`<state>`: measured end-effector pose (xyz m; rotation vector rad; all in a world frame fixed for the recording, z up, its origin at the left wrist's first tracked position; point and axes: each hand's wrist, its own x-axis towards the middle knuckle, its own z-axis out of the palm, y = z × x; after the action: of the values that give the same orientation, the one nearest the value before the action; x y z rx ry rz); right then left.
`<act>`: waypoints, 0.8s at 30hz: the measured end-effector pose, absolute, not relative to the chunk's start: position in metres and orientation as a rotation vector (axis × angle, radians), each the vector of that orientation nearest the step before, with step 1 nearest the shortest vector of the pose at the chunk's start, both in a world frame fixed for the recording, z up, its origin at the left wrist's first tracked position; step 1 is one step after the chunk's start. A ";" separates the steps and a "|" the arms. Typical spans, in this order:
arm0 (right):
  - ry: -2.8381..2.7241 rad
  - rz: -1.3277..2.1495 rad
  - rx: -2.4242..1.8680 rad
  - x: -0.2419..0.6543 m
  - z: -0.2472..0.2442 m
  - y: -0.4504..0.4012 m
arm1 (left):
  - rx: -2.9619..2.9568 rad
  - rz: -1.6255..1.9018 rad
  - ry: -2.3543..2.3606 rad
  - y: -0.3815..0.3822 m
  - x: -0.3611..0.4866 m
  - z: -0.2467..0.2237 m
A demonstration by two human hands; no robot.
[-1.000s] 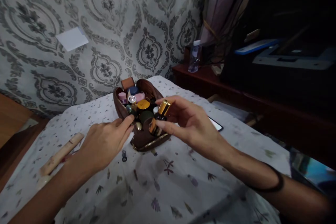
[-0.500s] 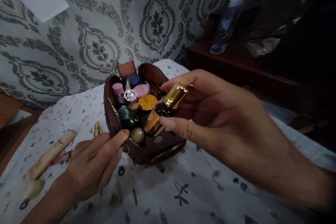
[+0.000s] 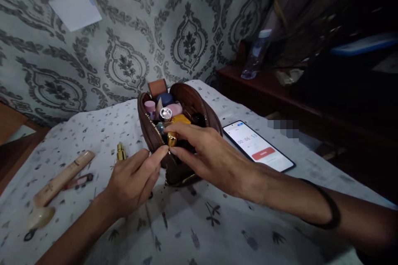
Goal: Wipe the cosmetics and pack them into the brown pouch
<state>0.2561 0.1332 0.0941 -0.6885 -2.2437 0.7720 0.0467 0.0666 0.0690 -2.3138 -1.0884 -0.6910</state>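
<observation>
A: Right hand (image 3: 207, 155), quick?
B: Pinching narrow. Thumb and index are holding a gold-topped container (image 3: 172, 138) at the open mouth of the brown bag (image 3: 151, 133). Can't tell if it's hanging above or dipping inside.
A: Left hand (image 3: 137, 180)?
B: Fingers are bunching, tips meeting the bag's zipped edge just beside the right fingertips. Can't tell if they're gripping it.
A: Bag's spot?
B: Sitting in front of both hands on the patterned sheet (image 3: 230, 232). Past the fingertips, a yellow lid (image 3: 181, 119), silver cap (image 3: 166, 114) and blue lid (image 3: 164, 99) are showing inside.
A: Left side?
B: Small gold-topped bottle (image 3: 121, 152) is showing just beyond the left knuckles. Beige tube (image 3: 64, 178) is lying left of that hand, reddish tube (image 3: 79, 181) beside it.
A: Right?
B: Phone (image 3: 258, 147) is lying beyond the right wrist, displaying digits. Clear bottle (image 3: 256, 54) is standing farther off, on a dark red surface (image 3: 248, 87).
</observation>
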 end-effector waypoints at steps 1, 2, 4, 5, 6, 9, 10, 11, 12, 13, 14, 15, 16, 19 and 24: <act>-2.253 0.760 -0.696 0.256 0.095 0.133 | -2.313 -0.692 -1.100 0.066 0.047 0.068; -2.258 0.758 -0.703 0.256 0.096 0.132 | -2.317 -0.693 -1.114 0.065 0.047 0.068; -2.245 0.769 -0.721 0.256 0.097 0.131 | -2.332 -0.703 -1.138 0.063 0.048 0.069; -2.233 0.778 -0.733 0.256 0.097 0.130 | -2.345 -0.708 -1.149 0.062 0.048 0.070; -2.218 0.788 -0.751 0.256 0.097 0.130 | -2.359 -0.713 -1.162 0.061 0.049 0.071; -2.182 0.812 -0.809 0.255 0.099 0.130 | -2.382 -0.720 -1.193 0.060 0.050 0.072; -2.180 0.822 -0.828 0.255 0.100 0.132 | -2.380 -0.726 -1.203 0.060 0.050 0.072; -2.187 0.831 -0.846 0.254 0.101 0.133 | -2.377 -0.741 -1.206 0.059 0.051 0.072; -2.204 0.840 -0.864 0.253 0.103 0.135 | -2.373 -0.760 -1.208 0.059 0.052 0.071; -2.227 0.848 -0.880 0.252 0.105 0.137 | -2.369 -0.778 -1.211 0.060 0.052 0.071; -2.250 0.853 -0.895 0.251 0.107 0.138 | -2.364 -0.797 -1.213 0.059 0.053 0.070; -2.269 0.855 -0.908 0.250 0.109 0.139 | -2.361 -0.812 -1.219 0.059 0.053 0.070; -2.281 0.853 -0.918 0.249 0.110 0.140 | -2.360 -0.821 -1.227 0.059 0.054 0.069; -2.278 0.833 -0.944 0.248 0.111 0.139 | -2.368 -0.817 -1.266 0.058 0.054 0.068; -2.320 0.755 -0.982 0.249 0.109 0.134 | -2.360 -0.822 -1.296 0.056 0.054 0.067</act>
<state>0.2491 0.1344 0.1091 -0.9820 -2.3201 0.7548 0.0540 0.0556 0.0669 -2.3604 -1.2955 -0.8225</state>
